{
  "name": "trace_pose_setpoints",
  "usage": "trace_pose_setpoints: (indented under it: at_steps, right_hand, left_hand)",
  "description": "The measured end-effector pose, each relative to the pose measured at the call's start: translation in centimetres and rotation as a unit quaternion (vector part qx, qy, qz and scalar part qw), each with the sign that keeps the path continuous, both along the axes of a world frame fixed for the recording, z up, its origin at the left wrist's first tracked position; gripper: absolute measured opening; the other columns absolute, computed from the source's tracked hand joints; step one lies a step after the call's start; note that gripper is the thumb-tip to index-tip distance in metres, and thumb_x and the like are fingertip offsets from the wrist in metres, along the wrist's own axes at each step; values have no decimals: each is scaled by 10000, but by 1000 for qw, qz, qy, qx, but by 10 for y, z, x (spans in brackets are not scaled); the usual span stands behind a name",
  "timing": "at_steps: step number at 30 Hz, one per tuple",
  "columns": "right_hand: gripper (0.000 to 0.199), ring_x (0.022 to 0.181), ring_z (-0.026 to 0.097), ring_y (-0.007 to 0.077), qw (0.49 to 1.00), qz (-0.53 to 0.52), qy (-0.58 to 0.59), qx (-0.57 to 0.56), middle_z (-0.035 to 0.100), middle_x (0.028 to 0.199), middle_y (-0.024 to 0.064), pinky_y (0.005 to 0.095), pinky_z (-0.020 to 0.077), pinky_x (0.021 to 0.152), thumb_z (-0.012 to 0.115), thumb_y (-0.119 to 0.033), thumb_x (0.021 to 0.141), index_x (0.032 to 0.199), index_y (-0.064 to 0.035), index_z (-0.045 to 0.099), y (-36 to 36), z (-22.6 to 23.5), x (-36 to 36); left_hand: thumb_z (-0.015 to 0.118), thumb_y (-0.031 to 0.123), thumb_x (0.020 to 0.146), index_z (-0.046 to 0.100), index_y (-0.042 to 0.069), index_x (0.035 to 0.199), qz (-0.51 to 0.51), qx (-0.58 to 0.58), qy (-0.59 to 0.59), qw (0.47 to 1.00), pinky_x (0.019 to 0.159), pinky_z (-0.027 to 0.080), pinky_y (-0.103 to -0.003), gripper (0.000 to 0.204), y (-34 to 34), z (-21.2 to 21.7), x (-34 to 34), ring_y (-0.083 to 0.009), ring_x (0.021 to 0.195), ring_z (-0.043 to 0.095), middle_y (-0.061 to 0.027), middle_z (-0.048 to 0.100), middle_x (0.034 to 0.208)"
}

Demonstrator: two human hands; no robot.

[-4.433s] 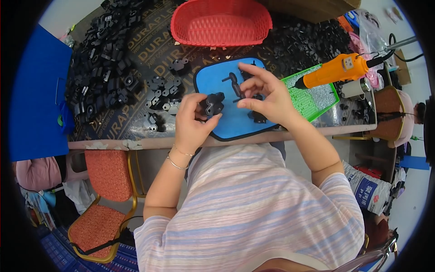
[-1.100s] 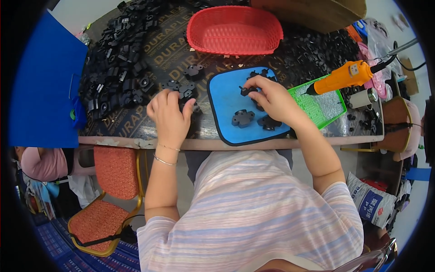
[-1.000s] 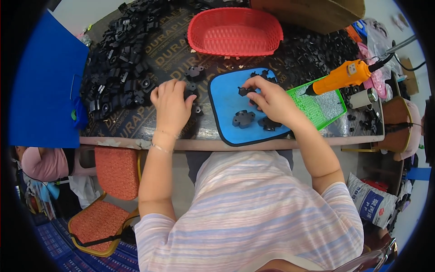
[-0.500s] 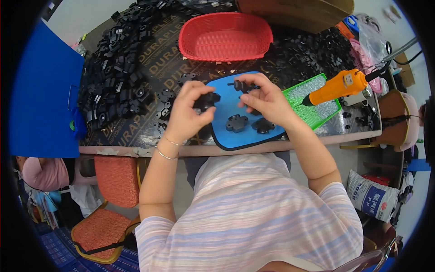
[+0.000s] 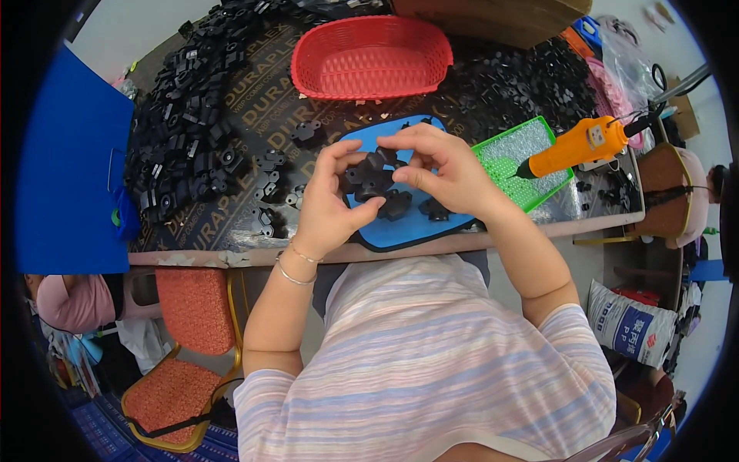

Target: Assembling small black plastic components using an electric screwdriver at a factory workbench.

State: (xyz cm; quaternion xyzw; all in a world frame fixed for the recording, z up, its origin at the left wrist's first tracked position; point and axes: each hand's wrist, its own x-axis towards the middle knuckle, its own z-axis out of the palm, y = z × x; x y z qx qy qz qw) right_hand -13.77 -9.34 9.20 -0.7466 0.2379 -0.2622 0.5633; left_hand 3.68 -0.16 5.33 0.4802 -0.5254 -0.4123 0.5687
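Above a blue mat, both my hands come together on a black plastic part with a knobbly outline. My left hand grips it from the left, thumb below and fingers curled above. The thumb and index finger of my right hand close on its upper right side; whether a separate small piece is between them cannot be made out. Two similar black parts, one just under the held one and another to its right, lie on the mat. More dark pieces at the mat's far edge are partly covered by my right hand.
A red basket stands beyond the mat. On the right, an orange electric screwdriver hangs over a green tray of small screws. Heaps of black parts cover the table's left side, with a cardboard box behind.
My hands have drawn together, the right moving in to meet the black part in the left. The view has shifted slightly, and the held part now overlaps one on the mat.
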Motion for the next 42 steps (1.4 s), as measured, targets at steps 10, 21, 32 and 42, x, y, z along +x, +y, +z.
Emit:
trace_pose_setpoints:
  at_steps: [10,21,32,42]
  right_hand:
    - [422,784,552,165,978,-5,42,-202,572,955,62,256,461,654,701,-46,725,1135,-98,618,10,7,2]
    - [414,778,576,189,974,1,76,-214,585,943,73,270,473,652,701,-52,720,1124,-90,620,10,7,1]
    - [394,760,586,206,954,-29,49,-296,575,963,82,278,482,621,714,-49,705,1086,-94,622,18,-6,7]
    - [430,771,493,72,992,-49,-65,-95,524,1060,55,192,434,687,677,4,759,1174,-11,565,-1,7,-4]
  left_hand:
    - [691,-41,639,359,40,1228,5,16,-1,1000,852,466,-284,681,5,2,-6,-163,998,530,-115,515,1092]
    - [669,-53,629,368,38,1227,11,25,-43,999,855,460,-282,675,7,2,-6,-162,988,532,-112,517,1087]
    - [638,-41,619,397,19,1196,70,1,-168,983,825,477,-295,628,8,8,-8,-198,945,573,-134,565,1020]
    - [662,-72,637,394,54,1200,66,-29,18,997,920,422,-290,636,4,-6,0,-171,1030,523,-109,528,1117]
